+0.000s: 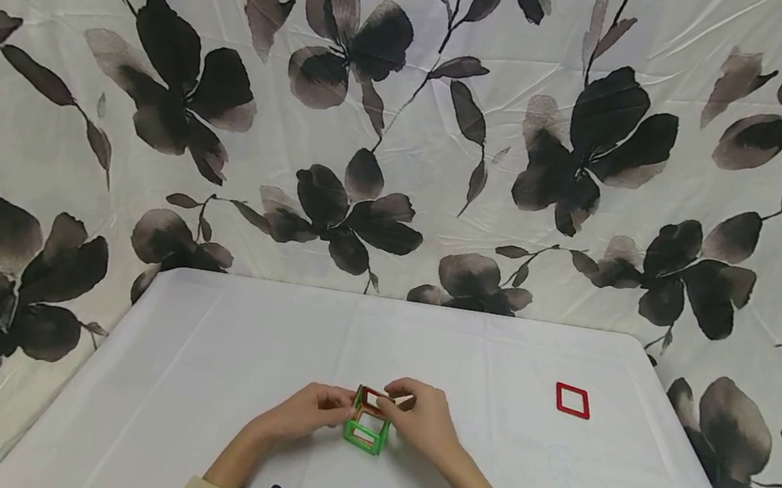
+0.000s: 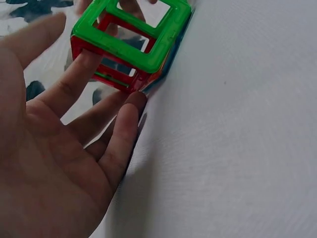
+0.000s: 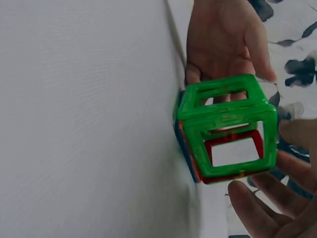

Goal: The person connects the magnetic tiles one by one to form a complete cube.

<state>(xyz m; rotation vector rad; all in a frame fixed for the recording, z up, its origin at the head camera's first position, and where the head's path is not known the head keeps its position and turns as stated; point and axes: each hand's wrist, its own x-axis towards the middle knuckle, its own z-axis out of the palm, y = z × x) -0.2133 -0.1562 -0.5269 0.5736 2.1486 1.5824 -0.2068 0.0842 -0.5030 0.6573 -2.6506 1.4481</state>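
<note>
Low in the frame's centre, both hands' straight, spread fingers touch the green-and-red tile cube on the tabletop.

On the table, near its front edge, a cube of frame tiles; left hand touching its left side, right hand its right; farther right and behind, well apart, a lone square tile.

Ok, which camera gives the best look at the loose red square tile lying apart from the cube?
The head view: only there does the red square tile show, lying flat on the white table, off to the right of the cube and both hands. The left wrist and right wrist views show only the cube and fingers, not that tile.
</note>
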